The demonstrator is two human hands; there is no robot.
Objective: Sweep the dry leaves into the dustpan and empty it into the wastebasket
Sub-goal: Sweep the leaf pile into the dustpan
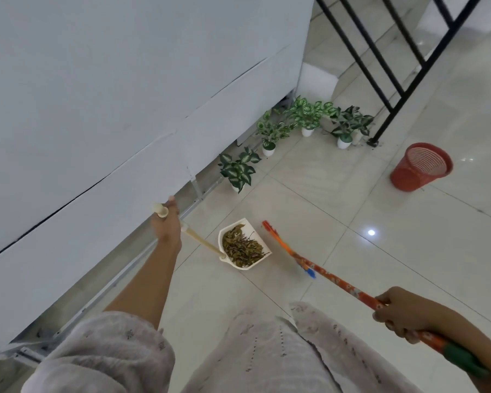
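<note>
A white dustpan (262, 248) rests on the tiled floor, its tray filled with dry brown leaves (240, 246). Its long cream handle (201, 242) runs up to my left hand (166, 222), which grips it near the top. Just right of the pan lies the head of an orange broom (278, 243) with blue bristles at its near end. My right hand (403, 312) holds the broom's patterned orange stick low at the right. A red mesh wastebasket (417, 167) stands upright further off on the right, apart from the pan.
A white wall panel (97, 109) runs along the left. Several small potted plants (270, 131) stand in a row at its foot. A black metal railing (380, 69) rises at the upper right, with steps behind it. Glossy floor tiles (338, 199) stretch between dustpan and wastebasket.
</note>
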